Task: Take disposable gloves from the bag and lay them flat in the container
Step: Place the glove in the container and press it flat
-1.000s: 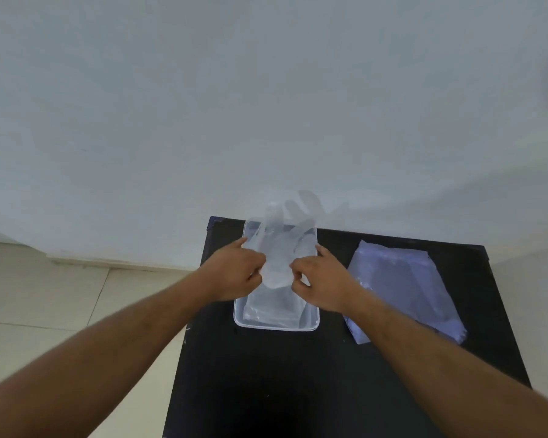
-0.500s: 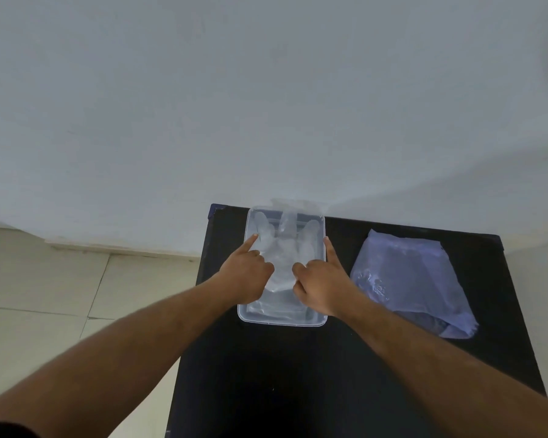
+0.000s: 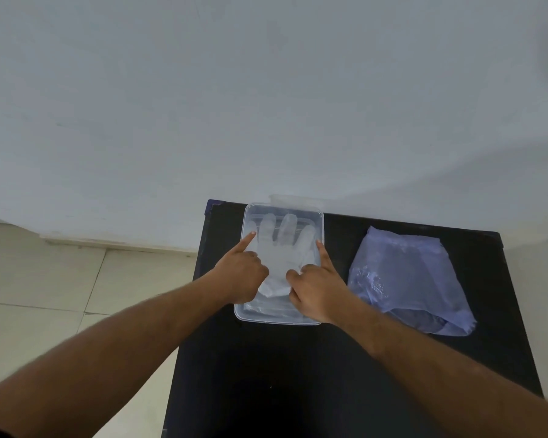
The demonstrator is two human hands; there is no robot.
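A clear disposable glove [image 3: 282, 245] lies spread in the clear plastic container [image 3: 322, 218] at the back of the black table [image 3: 298, 380], its fingers pointing away from me. My left hand [image 3: 241, 273] rests on the glove's left side and my right hand [image 3: 317, 289] on its right side. Each index finger stretches along a glove edge while thumb and curled fingers stay on the film. More clear film lies under the glove in the container. The bluish plastic bag [image 3: 405, 276] lies to the right of the container, its opening toward me.
The table stands against a pale wall [image 3: 266, 105]. Beige floor tiles [image 3: 60, 279] show to the left of the table. Bare black tabletop lies between me and the container.
The glove, held up above the container a second ago, has come down and now lies spread inside it. Both hands lowered with it and stretched their index fingers along its edges.
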